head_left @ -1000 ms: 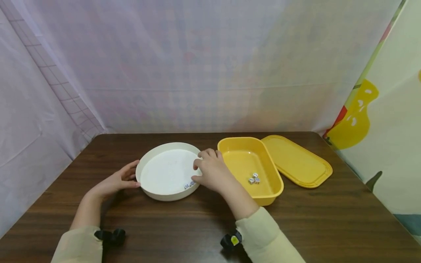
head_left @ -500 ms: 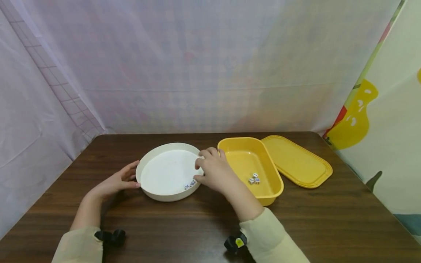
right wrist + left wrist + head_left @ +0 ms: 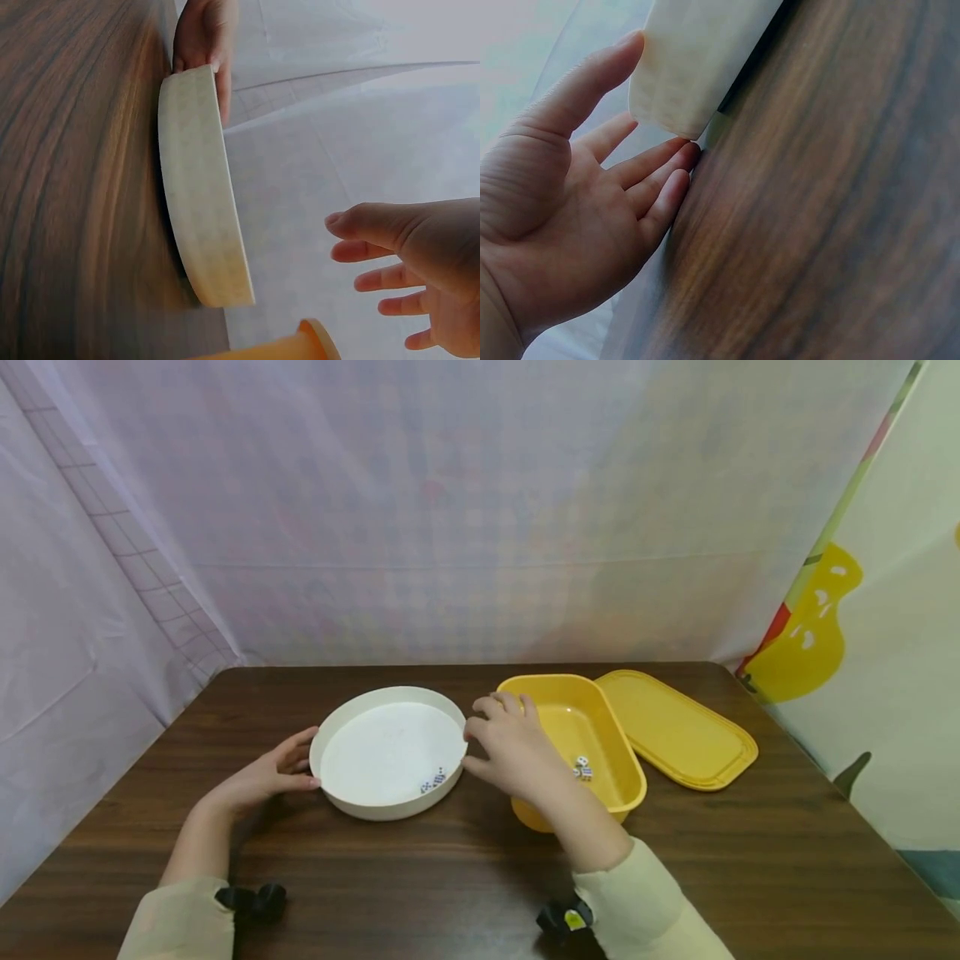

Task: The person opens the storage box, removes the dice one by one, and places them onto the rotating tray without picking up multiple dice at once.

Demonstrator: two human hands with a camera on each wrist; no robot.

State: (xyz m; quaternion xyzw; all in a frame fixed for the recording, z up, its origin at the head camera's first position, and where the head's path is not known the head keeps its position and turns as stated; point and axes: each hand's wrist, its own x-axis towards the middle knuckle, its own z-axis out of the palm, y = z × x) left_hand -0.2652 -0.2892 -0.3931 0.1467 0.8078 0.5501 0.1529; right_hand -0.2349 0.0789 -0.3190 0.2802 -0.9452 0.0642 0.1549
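Note:
A shallow round white tray point(image 3: 382, 747) sits on the table, with a small group of dice point(image 3: 433, 781) lying by its lower right wall. My left hand point(image 3: 258, 781) is at the tray's left side; in the left wrist view its extended thumb and fingertips touch the wall. Just right of the tray my right hand point(image 3: 517, 747) hovers with loosely bent fingers, partly in front of the yellow box point(image 3: 628, 770). In the right wrist view that hand point(image 3: 427, 270) is apart from the tray and holds nothing. A few dice point(image 3: 583, 769) lie in the box, partly hidden by the right forearm.
A yellow lid point(image 3: 678, 731) lies flat on the table, to the right of the box. The brown wooden table point(image 3: 390, 885) ends at a pale hanging cloth point(image 3: 465, 568) behind. Both wrists wear black straps.
My right hand has drawn away from the tray's right rim, moving right toward the yellow box. The left hand, tray and dice stay in place.

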